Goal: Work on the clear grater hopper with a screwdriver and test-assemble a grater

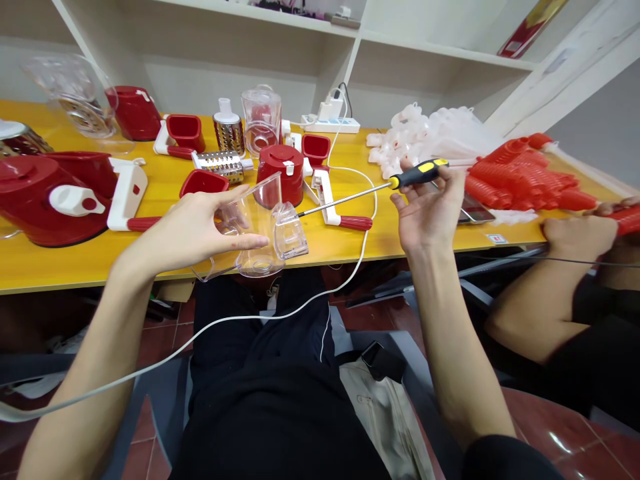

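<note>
My left hand (pixel 200 223) grips a clear plastic grater housing (pixel 260 260), tilted at the front edge of the table. In my right hand (pixel 433 203) is a screwdriver (pixel 420 175) with a black and yellow handle, its fingers closed around that handle. The long shaft points left, and its tip meets or nearly meets the clear part's right end; exact contact is hard to tell. Just behind the housing stand a red grater base (pixel 280 167) and a white crank with a red handle (pixel 355 223).
Metal grating drums (pixel 229 133), a large red grater body (pixel 55 193) and a power strip (pixel 330 125) lie on the yellow table (pixel 65 263). A white cable (pixel 280 317) crosses my lap. At right are translucent parts (pixel 430 137), red ribbed pieces (pixel 530 177) and another person's arm (pixel 535 293).
</note>
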Tool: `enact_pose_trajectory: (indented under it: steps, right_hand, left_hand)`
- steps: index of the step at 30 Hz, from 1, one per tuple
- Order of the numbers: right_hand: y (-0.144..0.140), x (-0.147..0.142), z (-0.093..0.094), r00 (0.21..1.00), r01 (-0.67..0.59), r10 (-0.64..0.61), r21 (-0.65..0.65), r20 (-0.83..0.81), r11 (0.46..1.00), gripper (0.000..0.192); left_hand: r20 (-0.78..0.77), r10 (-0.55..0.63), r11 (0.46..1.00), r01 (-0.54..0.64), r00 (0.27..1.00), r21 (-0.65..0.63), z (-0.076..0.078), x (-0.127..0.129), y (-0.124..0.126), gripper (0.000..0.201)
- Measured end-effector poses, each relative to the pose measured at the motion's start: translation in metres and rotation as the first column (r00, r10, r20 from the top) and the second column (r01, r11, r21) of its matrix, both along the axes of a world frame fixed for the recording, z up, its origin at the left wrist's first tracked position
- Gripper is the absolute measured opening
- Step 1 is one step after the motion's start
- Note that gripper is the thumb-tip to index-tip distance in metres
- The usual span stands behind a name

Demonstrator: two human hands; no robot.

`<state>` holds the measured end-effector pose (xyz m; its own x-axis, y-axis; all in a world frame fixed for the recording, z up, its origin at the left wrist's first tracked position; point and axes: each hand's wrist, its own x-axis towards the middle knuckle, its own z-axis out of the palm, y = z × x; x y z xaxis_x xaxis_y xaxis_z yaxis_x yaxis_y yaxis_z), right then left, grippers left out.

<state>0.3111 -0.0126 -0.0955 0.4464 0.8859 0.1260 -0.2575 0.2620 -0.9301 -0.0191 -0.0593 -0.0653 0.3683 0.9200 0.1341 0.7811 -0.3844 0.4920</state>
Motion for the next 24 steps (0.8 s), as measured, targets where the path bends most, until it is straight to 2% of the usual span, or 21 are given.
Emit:
enact_pose_trajectory:
  steps: [5, 12, 20, 24]
  right_hand:
    - [0.0016, 0.0006, 0.0002, 0.999, 0.04, -0.04, -0.003, 0.011, 0.999, 0.069]
    - [0.0018, 0.0023, 0.0001, 1.0, 0.012, -0.012, -0.018, 0.004, 1.0, 0.059]
    - [0.0043, 0.0034, -0.0023, 0.999, 0.032, -0.032, -0.006, 0.029, 0.999, 0.075]
    - [0.0063, 0.0078, -0.0036, 0.999, 0.04, -0.039, -0.02, 0.031, 0.999, 0.074]
  left_hand:
    - [-0.005, -0.008, 1.0, 0.008, 1.0, 0.001, -0.0007, -0.0008, 0.0006, 0.084]
    - [0.01, -0.004, 1.0, 0.004, 1.0, -0.013, 0.0, -0.0004, -0.0005, 0.082]
    - [0.003, -0.016, 1.0, 0.016, 1.0, -0.016, 0.0012, 0.0003, -0.0001, 0.081]
    - [0.017, -0.013, 1.0, 0.013, 1.0, -0.005, -0.0006, -0.0002, 0.0009, 0.082]
